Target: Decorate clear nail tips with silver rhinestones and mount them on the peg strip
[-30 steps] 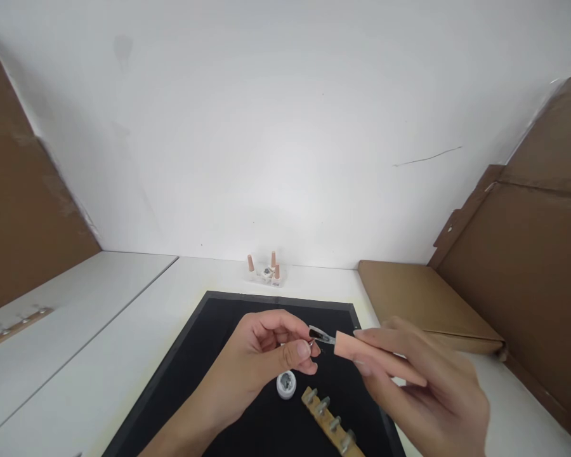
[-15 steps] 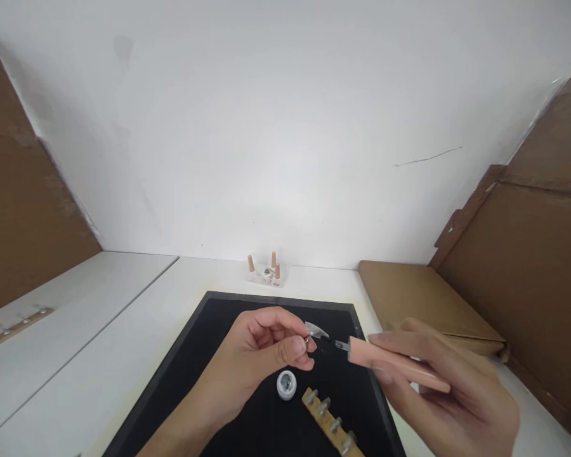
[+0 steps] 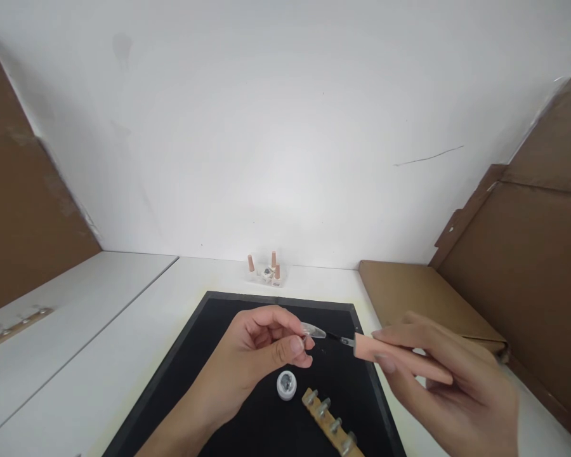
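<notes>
Between thumb and fingertips, my left hand [image 3: 266,349] pinches a clear, pointed false nail tip [image 3: 313,330], its point turned right. My right hand [image 3: 450,374] grips the peach handle of a nail polish brush [image 3: 400,360]. The dark bristles reach left to the nail's pointed end; whether they touch it I cannot tell. Below my left fingers stands a small white jar [image 3: 286,385] with silvery, shiny contents. To its right lies a wooden strip [image 3: 330,420] carrying several small metallic or clear pegs.
A black mat [image 3: 247,419] with a grey border lies under my hands. Behind it stands a clear holder [image 3: 266,277] with peach-capped bottles. A cardboard box [image 3: 428,298] is at right, cardboard panels flank both sides, and another pegged strip [image 3: 16,327] lies far left.
The nail tip has turned slightly between my left fingers, and that hand has shifted a little left. The brush has moved slightly right, with its bristles now level with the nail's point.
</notes>
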`<act>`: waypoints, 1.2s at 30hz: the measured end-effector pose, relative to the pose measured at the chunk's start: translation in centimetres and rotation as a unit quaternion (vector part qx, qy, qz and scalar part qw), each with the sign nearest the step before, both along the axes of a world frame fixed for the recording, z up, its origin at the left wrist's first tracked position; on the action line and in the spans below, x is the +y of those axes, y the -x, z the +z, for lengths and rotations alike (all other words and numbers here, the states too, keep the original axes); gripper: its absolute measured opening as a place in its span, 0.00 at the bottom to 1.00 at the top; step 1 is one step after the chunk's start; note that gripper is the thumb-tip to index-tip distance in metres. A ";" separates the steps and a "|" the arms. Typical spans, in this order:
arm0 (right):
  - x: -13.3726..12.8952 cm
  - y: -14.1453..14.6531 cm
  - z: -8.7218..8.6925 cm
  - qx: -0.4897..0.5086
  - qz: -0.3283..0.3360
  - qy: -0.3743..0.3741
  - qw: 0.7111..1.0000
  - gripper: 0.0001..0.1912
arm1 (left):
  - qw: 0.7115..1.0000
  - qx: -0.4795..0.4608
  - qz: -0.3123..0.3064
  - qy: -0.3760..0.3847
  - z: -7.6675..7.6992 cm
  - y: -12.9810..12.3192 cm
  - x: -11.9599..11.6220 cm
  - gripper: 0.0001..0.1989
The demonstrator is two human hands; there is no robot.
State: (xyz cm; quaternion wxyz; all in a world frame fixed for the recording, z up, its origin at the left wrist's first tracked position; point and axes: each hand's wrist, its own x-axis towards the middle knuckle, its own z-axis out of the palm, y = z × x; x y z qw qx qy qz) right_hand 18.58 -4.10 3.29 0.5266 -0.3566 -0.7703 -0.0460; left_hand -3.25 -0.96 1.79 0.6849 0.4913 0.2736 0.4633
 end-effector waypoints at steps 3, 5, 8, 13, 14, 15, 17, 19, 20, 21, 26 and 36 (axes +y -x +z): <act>0.1 0.4 0.0 0.019 -0.004 -0.014 1.000 0.02 | 1.000 0.009 -0.007 -0.007 0.0 -0.1 0.0 0.04; 0.2 0.5 0.0 0.008 0.003 -0.006 1.000 0.03 | 1.000 0.015 -0.007 -0.016 0.1 -0.1 0.0 0.03; 0.2 0.2 -0.2 -0.002 -0.003 0.009 1.000 0.02 | 0.999 0.020 -0.002 -0.033 0.0 0.0 -0.1 0.03; 0.0 -0.4 -0.5 0.026 0.016 0.022 0.999 0.04 | 0.996 0.034 0.024 -0.081 -0.2 0.1 0.0 0.03; 0.0 -0.3 -0.5 0.031 0.030 0.020 0.999 0.04 | 0.995 0.033 0.033 -0.091 -0.2 0.0 0.0 0.03; 0.0 -0.2 -0.4 0.032 0.041 0.020 0.998 0.04 | 0.994 0.034 0.041 -0.100 -0.2 0.0 0.0 0.04; 0.1 0.0 -0.4 0.045 0.056 0.021 0.997 0.07 | 0.990 0.039 0.057 -0.121 -0.2 -0.1 -0.1 0.07; 0.1 0.3 -0.4 0.054 0.064 0.014 0.996 0.09 | 0.986 0.053 0.069 -0.143 -0.2 -0.2 -0.1 0.10; 0.1 0.4 -0.4 0.056 0.065 0.010 0.996 0.10 | 0.984 0.062 0.072 -0.154 -0.1 -0.2 -0.1 0.11; 0.1 0.5 -0.5 0.057 0.064 0.005 0.996 0.11 | 0.981 0.070 0.075 -0.162 0.0 -0.2 -0.2 0.12; -0.1 0.7 -0.5 0.034 0.081 0.000 0.996 0.14 | 0.977 0.077 0.084 -0.177 0.3 -0.4 -0.3 0.12; 0.0 0.8 0.6 -0.020 0.117 0.025 0.993 0.10 | 0.972 0.081 0.112 -0.190 0.5 -0.6 -0.2 0.11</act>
